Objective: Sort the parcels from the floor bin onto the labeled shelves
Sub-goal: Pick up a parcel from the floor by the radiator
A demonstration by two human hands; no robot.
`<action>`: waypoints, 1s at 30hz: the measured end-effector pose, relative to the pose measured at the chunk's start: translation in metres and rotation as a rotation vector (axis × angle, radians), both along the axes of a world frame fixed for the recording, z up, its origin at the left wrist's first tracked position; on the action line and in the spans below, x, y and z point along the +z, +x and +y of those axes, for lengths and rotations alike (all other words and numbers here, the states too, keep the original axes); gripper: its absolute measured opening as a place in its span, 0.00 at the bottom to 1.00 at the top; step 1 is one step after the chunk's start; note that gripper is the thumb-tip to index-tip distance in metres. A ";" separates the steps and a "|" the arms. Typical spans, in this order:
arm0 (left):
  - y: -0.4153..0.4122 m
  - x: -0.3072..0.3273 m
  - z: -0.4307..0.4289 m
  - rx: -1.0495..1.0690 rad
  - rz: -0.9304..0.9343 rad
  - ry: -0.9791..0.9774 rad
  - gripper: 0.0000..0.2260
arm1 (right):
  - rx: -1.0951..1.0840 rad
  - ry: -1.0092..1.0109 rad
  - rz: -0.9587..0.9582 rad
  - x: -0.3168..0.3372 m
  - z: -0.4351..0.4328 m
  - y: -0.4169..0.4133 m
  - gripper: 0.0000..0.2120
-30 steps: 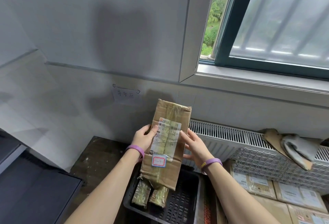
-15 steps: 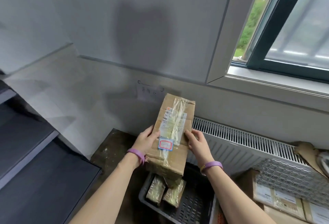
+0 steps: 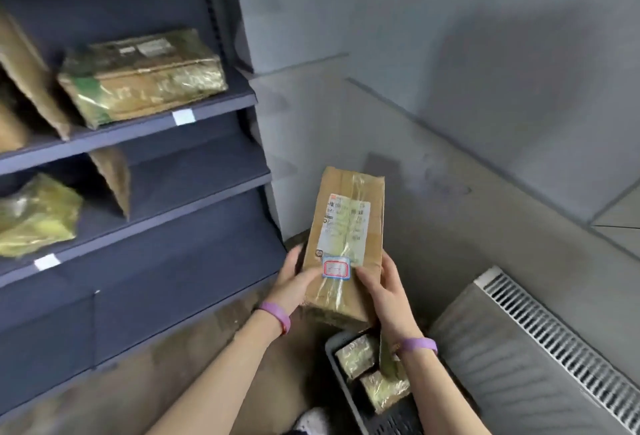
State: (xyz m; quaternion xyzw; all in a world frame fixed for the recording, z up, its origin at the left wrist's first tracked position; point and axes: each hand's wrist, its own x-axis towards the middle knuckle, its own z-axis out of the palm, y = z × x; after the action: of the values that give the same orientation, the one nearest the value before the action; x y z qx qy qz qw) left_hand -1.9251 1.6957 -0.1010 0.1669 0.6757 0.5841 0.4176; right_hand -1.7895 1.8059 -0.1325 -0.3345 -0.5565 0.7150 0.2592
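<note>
A tall brown cardboard parcel point(image 3: 349, 227) with a white shipping label and a small red-and-blue sticker is held upright between both hands. My left hand point(image 3: 294, 282) grips its lower left edge, thumb on the front. My right hand point(image 3: 381, 291) grips its lower right edge. Below it the dark floor bin point(image 3: 388, 420) holds two small taped parcels point(image 3: 360, 355). At the left stands the dark blue shelf unit point(image 3: 156, 213) with white labels point(image 3: 183, 117) on the shelf edges.
A large taped parcel point(image 3: 142, 78) lies on the upper shelf, a yellow-green wrapped one point(image 3: 34, 216) on the shelf below, with brown cardboard pieces point(image 3: 114, 178) leaning between. A white radiator point(image 3: 554, 341) runs along the wall at the right. Grey wall behind.
My view has swung left: the window has left the frame and the shelf unit has come in. Both hands still hold the parcel, now closer to the shelves.
</note>
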 end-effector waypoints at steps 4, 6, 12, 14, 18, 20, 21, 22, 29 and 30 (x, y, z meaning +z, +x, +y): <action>-0.004 0.008 -0.056 0.134 0.048 0.023 0.21 | 0.213 0.078 0.065 0.010 -0.038 -0.026 0.17; -0.009 0.013 -0.084 0.216 0.074 0.020 0.21 | 0.266 0.050 0.071 0.009 -0.059 -0.042 0.21; -0.019 0.025 -0.178 0.421 0.102 -0.007 0.22 | 0.484 0.034 0.054 0.020 -0.127 -0.096 0.22; -0.019 0.027 -0.211 0.525 0.104 0.004 0.22 | 0.585 0.057 0.075 0.025 -0.153 -0.113 0.21; -0.019 0.033 -0.276 0.718 0.106 0.063 0.23 | 0.782 0.145 0.138 0.040 -0.216 -0.145 0.18; -0.021 0.035 -0.311 0.825 0.106 0.111 0.24 | 0.885 0.194 0.179 0.049 -0.253 -0.160 0.15; -0.022 0.036 -0.330 0.870 0.115 0.134 0.24 | 0.929 0.206 0.191 0.052 -0.273 -0.167 0.14; -0.022 0.036 -0.350 0.905 0.132 0.147 0.24 | 0.972 0.212 0.199 0.055 -0.295 -0.173 0.15; -0.032 0.033 -0.507 1.131 0.259 0.119 0.25 | 1.135 0.184 0.243 0.063 -0.455 -0.204 0.19; -0.034 0.033 -0.529 1.149 0.271 0.124 0.25 | 1.151 0.191 0.249 0.063 -0.476 -0.208 0.19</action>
State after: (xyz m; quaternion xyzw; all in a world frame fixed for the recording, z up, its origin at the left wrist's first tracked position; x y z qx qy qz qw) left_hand -1.9588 1.1669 -0.0684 -0.1284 0.6697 0.7284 -0.0659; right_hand -1.9971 1.3294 -0.0692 0.1320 -0.6756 0.7212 -0.0776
